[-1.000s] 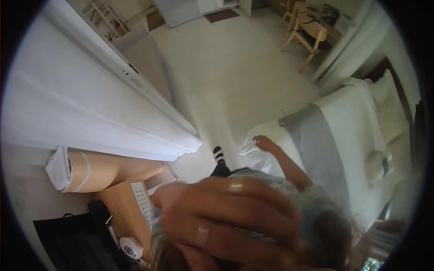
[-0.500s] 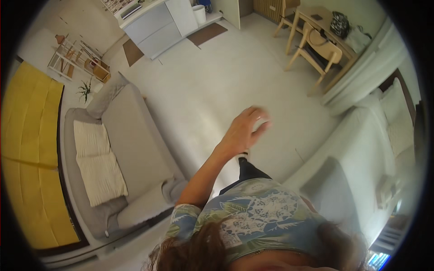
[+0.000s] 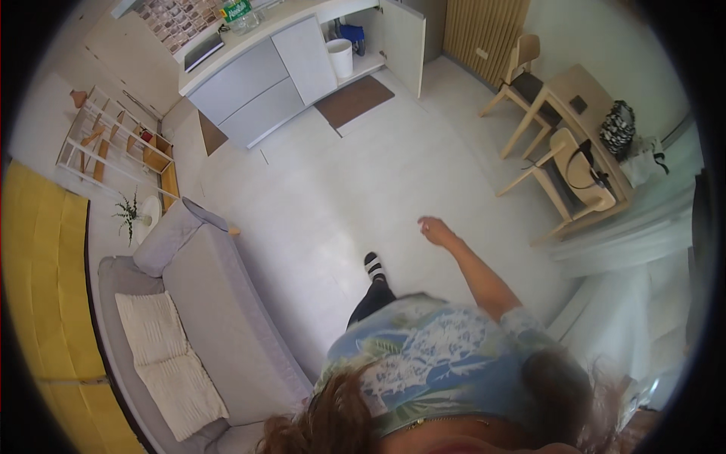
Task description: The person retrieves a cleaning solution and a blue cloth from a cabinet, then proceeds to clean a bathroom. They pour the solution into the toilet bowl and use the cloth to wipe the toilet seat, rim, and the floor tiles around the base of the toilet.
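My right hand (image 3: 435,231) hangs out in front of me over the pale floor (image 3: 325,197), its arm reaching forward from the right shoulder. Its fingers look loosely curled in, and nothing shows in them. No object is within its reach; my foot in a black-and-white striped sandal (image 3: 374,266) is on the floor to its lower left. My left hand is out of sight. Below, my patterned shirt (image 3: 431,356) and one dark trouser leg show.
A grey sofa (image 3: 219,303) with cream cushions (image 3: 178,386) runs along the left. Ahead are a kitchen counter (image 3: 261,34), an open cabinet door (image 3: 404,49), a white bin (image 3: 341,59) and a brown mat (image 3: 354,103). Wooden chairs (image 3: 586,185) and a table (image 3: 576,79) stand right.
My left hand, earlier in front of me, has swung out of view, and my right hand has come into view. The kitchen and table appear closer; a sandaled foot now shows.
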A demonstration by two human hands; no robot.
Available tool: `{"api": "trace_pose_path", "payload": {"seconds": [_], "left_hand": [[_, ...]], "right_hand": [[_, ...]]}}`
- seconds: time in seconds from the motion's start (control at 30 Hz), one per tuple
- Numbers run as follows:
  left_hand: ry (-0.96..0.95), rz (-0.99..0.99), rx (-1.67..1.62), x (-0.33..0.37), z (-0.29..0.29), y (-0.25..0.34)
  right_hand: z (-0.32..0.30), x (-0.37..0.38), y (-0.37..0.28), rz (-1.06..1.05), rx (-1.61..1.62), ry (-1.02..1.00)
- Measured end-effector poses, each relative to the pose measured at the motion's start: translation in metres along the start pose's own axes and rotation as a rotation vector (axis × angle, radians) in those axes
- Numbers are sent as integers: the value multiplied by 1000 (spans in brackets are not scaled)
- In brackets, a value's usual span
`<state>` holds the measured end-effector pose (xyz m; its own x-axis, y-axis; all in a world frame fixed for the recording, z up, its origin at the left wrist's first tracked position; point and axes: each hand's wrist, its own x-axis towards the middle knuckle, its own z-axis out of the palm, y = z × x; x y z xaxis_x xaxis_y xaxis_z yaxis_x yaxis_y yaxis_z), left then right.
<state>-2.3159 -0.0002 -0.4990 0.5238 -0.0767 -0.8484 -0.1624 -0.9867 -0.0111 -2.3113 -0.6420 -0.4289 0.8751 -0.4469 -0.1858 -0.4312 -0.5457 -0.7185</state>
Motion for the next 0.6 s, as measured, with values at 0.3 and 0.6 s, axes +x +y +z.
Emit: {"api": "trace_pose_path", "payload": {"seconds": [0.3, 0.6], "left_hand": [[674, 601, -10, 275, -358, 329], [854, 930, -322, 355, -723, 723]], "right_hand": [[-61, 141, 128, 185, -307, -310], [-216, 369, 245, 365, -588, -396]]}}
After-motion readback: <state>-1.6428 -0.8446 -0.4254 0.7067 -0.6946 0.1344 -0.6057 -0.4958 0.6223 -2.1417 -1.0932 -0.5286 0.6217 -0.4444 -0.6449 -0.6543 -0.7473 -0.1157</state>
